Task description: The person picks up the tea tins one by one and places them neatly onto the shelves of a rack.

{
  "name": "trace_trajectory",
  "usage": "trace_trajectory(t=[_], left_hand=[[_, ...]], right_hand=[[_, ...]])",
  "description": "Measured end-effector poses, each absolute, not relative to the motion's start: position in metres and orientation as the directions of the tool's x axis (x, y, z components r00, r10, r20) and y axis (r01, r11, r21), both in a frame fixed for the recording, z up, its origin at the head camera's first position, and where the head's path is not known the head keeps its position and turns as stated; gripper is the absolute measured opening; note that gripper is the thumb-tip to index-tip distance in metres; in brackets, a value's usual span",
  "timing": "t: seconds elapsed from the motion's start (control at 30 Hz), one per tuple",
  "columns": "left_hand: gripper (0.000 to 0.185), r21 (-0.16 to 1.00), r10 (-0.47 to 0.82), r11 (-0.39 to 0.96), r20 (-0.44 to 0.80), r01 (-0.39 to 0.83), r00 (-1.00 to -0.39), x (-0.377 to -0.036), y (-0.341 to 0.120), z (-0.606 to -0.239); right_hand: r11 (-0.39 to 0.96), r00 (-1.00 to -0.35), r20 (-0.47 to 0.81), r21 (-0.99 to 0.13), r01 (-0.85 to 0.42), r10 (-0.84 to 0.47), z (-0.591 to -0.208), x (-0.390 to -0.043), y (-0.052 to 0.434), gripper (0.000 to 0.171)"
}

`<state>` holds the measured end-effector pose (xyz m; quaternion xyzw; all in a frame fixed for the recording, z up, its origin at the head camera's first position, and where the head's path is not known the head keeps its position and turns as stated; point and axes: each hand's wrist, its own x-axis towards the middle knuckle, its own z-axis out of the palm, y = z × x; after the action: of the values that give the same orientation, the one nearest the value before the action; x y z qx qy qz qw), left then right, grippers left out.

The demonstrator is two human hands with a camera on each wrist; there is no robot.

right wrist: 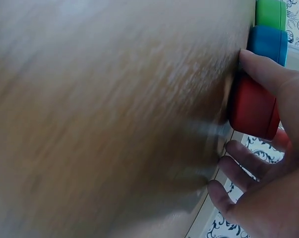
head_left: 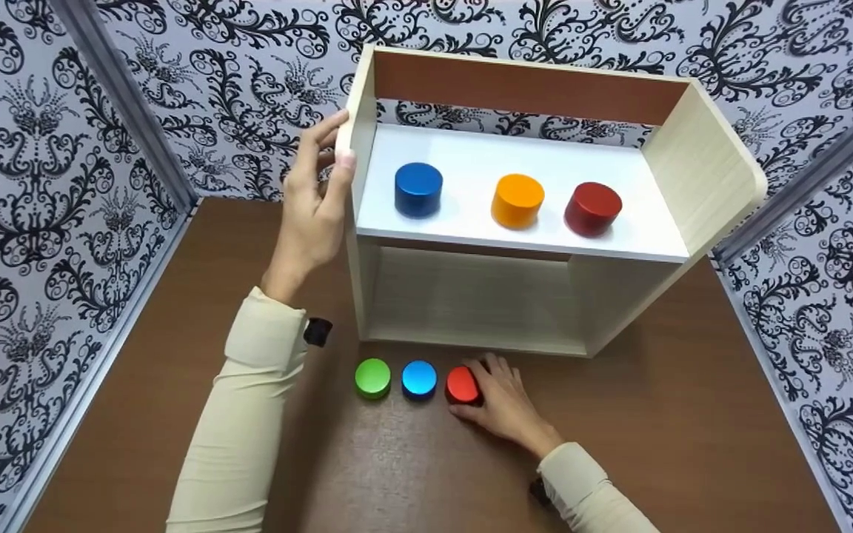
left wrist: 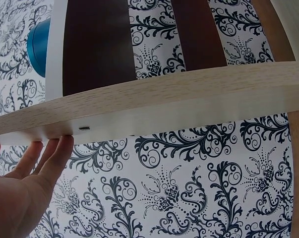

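Black-scrolled white walls (head_left: 41, 185), grey corner strips (head_left: 132, 104), brown tabletop (head_left: 693, 414).

The shelf (head_left: 471, 292) stands on the table (head_left: 656, 429), and the wall (head_left: 256, 74) is behind it. On its board (head_left: 463, 166) sit the left tin (head_left: 418, 190), the middle tin (head_left: 517, 201) and the right tin (head_left: 593, 209). In front of the shelf, from left to right, come the first tin (head_left: 373, 378), second tin (head_left: 419, 380) and third tin (head_left: 461, 386). The left hand (head_left: 313, 211) touches the shelf's left side. The right hand (head_left: 504, 403) is around the third tin.
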<state>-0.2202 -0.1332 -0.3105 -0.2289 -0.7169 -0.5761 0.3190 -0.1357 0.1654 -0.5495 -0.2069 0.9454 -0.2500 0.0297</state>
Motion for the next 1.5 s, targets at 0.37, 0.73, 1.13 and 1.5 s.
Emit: trace_trajectory(t=[0.37, 0.73, 1.13, 1.5], left_hand=[[0.045, 0.683, -0.041, 0.241, 0.717, 0.69, -0.695, -0.22, -0.133, -0.311], [0.044, 0.668, -0.041, 0.223, 0.735, 0.71, -0.677, -0.22, -0.133, -0.312], [0.044, 0.678, -0.041, 0.223, 0.725, 0.7, -0.688, -0.221, -0.132, -0.312], [0.043, 0.672, -0.043, 0.212, 0.732, 0.71, -0.68, -0.222, -0.131, -0.312]], right_hand=[[0.762, -0.931, 0.101, -0.547, -0.346, -0.351, -0.539, -0.144, 0.16, 0.06], [0.745, -0.941, 0.102, -0.585, -0.32, -0.324, -0.519, -0.177, 0.145, 0.064], [0.71, -0.915, 0.122, -0.594, -0.379, -0.386, -0.517, -0.217, 0.127, 0.067], [0.726, -0.929, 0.083, -0.6, -0.335, -0.361, -0.518, -0.236, 0.111, 0.068]])
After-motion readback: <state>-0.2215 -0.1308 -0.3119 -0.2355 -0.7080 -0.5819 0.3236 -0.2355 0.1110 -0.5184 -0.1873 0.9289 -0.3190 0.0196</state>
